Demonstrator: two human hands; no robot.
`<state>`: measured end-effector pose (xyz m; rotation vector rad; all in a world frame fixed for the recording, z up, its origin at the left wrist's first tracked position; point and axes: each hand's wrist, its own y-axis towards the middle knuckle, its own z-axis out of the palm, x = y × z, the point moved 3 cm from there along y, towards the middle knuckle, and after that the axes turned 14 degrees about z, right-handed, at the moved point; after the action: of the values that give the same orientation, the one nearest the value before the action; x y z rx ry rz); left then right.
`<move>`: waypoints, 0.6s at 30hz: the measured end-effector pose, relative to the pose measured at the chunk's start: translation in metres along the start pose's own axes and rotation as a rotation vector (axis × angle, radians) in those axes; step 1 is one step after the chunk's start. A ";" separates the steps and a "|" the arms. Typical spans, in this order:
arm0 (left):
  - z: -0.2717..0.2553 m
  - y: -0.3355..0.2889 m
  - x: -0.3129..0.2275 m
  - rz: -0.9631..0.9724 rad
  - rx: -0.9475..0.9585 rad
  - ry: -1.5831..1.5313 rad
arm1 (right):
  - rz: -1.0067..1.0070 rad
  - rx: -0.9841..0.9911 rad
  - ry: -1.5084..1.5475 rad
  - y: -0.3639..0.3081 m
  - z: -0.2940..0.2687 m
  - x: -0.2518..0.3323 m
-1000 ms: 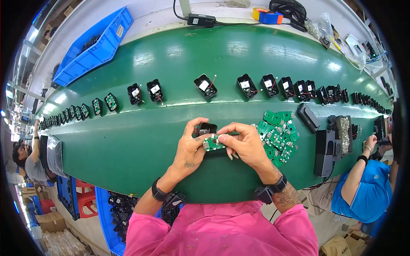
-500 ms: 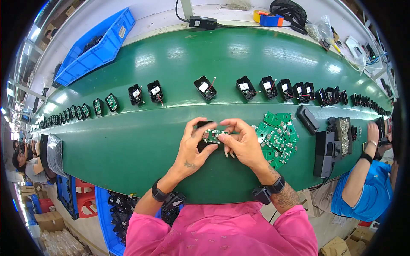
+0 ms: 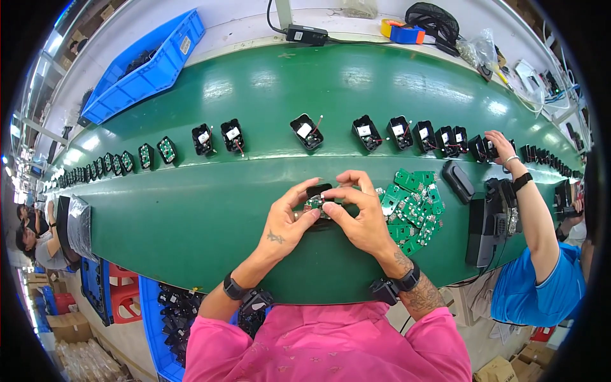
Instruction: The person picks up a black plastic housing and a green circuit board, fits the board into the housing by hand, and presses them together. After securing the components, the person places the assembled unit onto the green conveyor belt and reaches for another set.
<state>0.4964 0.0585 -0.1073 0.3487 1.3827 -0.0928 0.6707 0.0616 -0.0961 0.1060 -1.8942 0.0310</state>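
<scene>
Past the pink shirt (image 3: 331,344), the left hand (image 3: 284,223) was half curled around a black casing (image 3: 318,190); the right hand (image 3: 361,216), loosely bent, braced it opposite, its thumb on a green circuit board (image 3: 313,204) at the casing's opening. From the hands, a pile of boards (image 3: 414,207) lay at three o'clock; farther off, a row of open casings (image 3: 307,132) crossed twelve, and a blue crate (image 3: 143,88) stood at ten.

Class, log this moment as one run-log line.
left hand: gripping black housing | right hand: gripping same housing | green circuit board: between hands | beside right hand: circuit-board pile
</scene>
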 end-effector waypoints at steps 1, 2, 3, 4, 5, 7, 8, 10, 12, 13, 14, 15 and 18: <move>0.001 -0.001 0.002 -0.001 0.000 -0.001 | -0.054 -0.029 -0.033 -0.001 0.000 0.000; 0.002 -0.001 0.003 0.006 0.015 0.015 | -0.052 -0.030 -0.034 -0.001 0.000 0.000; 0.003 -0.002 0.004 0.013 0.030 0.031 | -0.060 -0.023 -0.034 -0.001 0.001 0.000; 0.005 -0.003 0.005 0.012 0.030 0.030 | -0.069 -0.015 -0.034 -0.001 0.001 0.000; 0.006 -0.003 0.005 0.011 0.016 0.065 | -0.068 -0.015 -0.034 -0.002 0.002 0.000; 0.008 -0.004 0.006 0.010 0.000 0.099 | -0.051 -0.004 0.008 -0.003 0.003 0.000; 0.008 -0.002 0.004 0.071 -0.057 0.127 | -0.051 -0.003 0.007 -0.005 0.004 0.000; 0.008 -0.003 -0.001 0.156 -0.131 0.157 | -0.142 -0.198 -0.105 -0.010 0.003 0.005; 0.009 -0.004 -0.002 0.185 -0.152 0.185 | -0.136 -0.173 -0.070 -0.009 0.004 0.003; 0.008 -0.005 -0.002 0.215 -0.172 0.214 | -0.131 -0.150 -0.034 -0.009 0.005 0.002; 0.008 -0.005 -0.002 0.213 -0.172 0.214 | -0.130 -0.150 -0.034 -0.009 0.006 0.002; 0.006 -0.005 -0.001 0.217 -0.176 0.230 | -0.179 -0.120 -0.048 -0.009 0.008 0.002; 0.006 -0.006 0.000 0.223 -0.189 0.251 | -0.243 -0.083 -0.080 -0.008 0.009 0.004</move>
<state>0.5002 0.0507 -0.1077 0.3629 1.5765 0.2722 0.6613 0.0526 -0.0950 0.2833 -1.9479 -0.2193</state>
